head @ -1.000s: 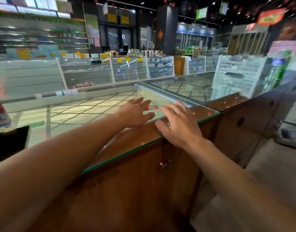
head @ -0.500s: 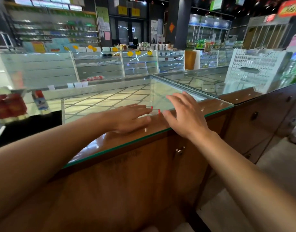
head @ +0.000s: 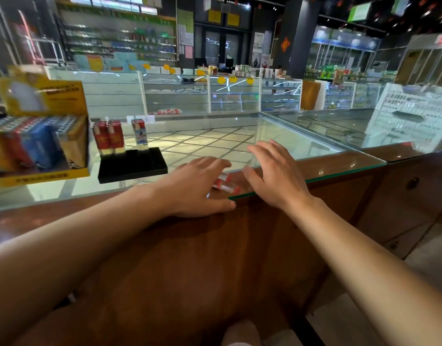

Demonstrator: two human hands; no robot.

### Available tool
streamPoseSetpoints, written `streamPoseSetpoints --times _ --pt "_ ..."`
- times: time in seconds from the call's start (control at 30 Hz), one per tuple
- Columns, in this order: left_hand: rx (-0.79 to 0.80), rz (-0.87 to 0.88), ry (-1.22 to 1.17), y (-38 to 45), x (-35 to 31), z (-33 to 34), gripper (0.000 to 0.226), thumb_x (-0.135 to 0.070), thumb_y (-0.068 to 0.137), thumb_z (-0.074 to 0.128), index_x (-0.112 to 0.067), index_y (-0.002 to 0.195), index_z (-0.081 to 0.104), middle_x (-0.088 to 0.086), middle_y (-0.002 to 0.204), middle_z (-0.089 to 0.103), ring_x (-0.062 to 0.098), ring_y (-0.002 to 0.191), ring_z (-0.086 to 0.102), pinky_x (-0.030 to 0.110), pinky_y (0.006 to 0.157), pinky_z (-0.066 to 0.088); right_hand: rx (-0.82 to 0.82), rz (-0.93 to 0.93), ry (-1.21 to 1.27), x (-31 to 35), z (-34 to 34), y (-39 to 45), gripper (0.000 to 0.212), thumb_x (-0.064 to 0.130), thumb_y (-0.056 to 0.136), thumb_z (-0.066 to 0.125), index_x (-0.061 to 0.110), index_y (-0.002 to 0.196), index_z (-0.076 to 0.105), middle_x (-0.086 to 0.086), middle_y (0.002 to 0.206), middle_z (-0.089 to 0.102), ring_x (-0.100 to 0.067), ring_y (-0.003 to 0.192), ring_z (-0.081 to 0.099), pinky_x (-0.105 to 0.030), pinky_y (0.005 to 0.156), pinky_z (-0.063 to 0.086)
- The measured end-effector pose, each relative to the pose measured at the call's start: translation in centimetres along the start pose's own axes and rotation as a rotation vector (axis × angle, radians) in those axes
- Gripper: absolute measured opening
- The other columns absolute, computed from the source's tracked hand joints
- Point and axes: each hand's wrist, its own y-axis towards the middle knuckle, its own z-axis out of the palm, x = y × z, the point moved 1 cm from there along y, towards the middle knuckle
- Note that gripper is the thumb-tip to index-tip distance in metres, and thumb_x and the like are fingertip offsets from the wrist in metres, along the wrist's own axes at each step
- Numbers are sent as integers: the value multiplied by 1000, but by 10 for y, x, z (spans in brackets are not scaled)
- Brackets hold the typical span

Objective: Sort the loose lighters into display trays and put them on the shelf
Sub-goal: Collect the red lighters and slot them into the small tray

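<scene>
While loose lighters [head: 223, 184] are covered on the glass surface [head: 215, 143] by the flat left hand [head: 200, 186], nothing is held by the spread right hand [head: 275, 176]; a black tray [head: 132, 166] stands left

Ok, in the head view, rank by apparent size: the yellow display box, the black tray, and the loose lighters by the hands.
1. Yellow display box, though it sits at the stretched left edge, so that exaggerates it.
2. Black tray.
3. Loose lighters, partly hidden under the left hand, clearly smallest.

Red, seemingly clear-bodied lighters [head: 225, 183]; black tray [head: 132, 167]
</scene>
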Motion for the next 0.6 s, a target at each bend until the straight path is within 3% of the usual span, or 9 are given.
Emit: streamPoseSetpoints --times 0.07,0.13,0.23,0.33,0.4,0.47,0.53,0.6 --pt "70 -54 55 4 -1 7 97 -74 83 50 -26 157 7 0 164 15 22 151 12 48 121 19 -4 2 5 7 -1 -1 52 41 98 47 16 144 45 -4 148 43 -24 142 28 -38 118 22" --pt "115 -66 129 4 1 12 92 -70 89 46 -25 157 3 -1 166 8 22 152 4 49 122 14 -13 2 15 12 -2 -3 52 41 97 45 15 142 47 -4 146 46 -23 140 31 -37 117 22" --pt "16 17 142 -4 3 14 74 -57 96 44 -21 154 18 4 159 27 24 147 20 45 119 24 -14 5 17 19 -6 -7 56 44 94 38 14 141 48 -4 145 47 -23 138 33 -36 116 22" --pt "-128 78 80 -19 3 16 50 -50 99 40 -19 139 38 4 135 50 21 128 43 36 106 38 -18 -13 8 27 -8 -10 51 40 98 43 14 141 47 -4 145 46 -23 138 32 -35 116 22" --pt "-204 114 62 -28 3 17 38 -46 102 36 -18 127 44 4 123 54 20 116 50 31 93 41 -21 -20 6 34 -8 -11 48 38 99 45 14 142 47 -4 146 45 -21 138 31 -34 115 22" --pt "-254 140 41 -36 2 16 31 -41 104 35 -17 120 46 3 114 55 19 107 51 26 78 35 -21 -26 8 42 -8 -11 48 38 99 44 15 142 47 -2 146 45 -20 139 30 -33 115 22" --pt "-276 150 16 -43 1 14 29 -39 104 34 -16 118 47 2 108 56 20 99 52 26 73 31 -19 -35 20 49 -9 -12 48 38 99 44 16 142 46 -2 147 44 -19 139 30 -33 114 22" --pt "-307 154 -21 -50 3 10 23 -34 104 37 -18 116 47 2 105 57 23 94 56 32 71 40 -16 -42 44 56 -11 -12 48 37 99 45 15 142 46 -3 147 44 -19 139 30 -33 114 23"
